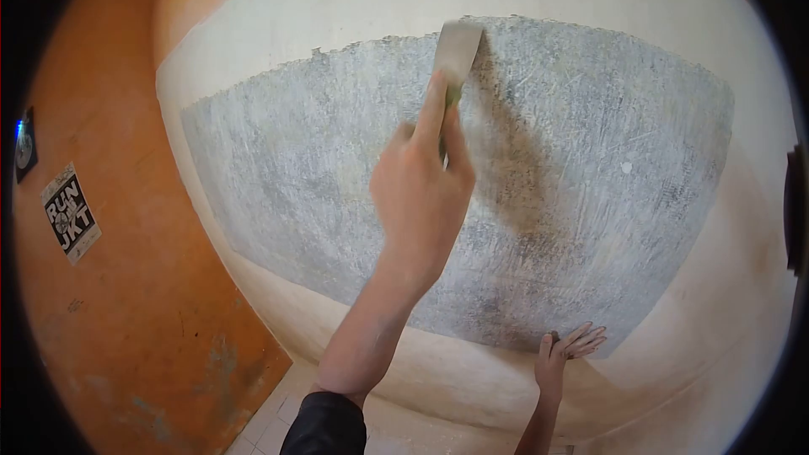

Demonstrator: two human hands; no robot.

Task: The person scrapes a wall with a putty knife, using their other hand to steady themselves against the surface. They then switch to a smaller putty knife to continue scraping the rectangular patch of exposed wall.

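My left hand [425, 198] is wrapped round the handle of a metal scraper [459, 48], its index finger stretched along the tool towards the blade. The blade lies at the upper edge of a rough grey patch [337, 152] on the pale wall [337, 0]. Low on the right, my right hand [569, 352] is at the patch's lower edge, fingers spread and pointing up and right. A small dark thing shows by its thumb, too small to name. The scraper handle is mostly hidden by my left hand.
An orange wall [118, 303] stands at the left, bearing a black-and-white sticker [71, 213] and a dark item with a shiny disc [25, 145]. Pale tiles [270, 421] show at the bottom left. A dark object [795, 211] is at the right edge.
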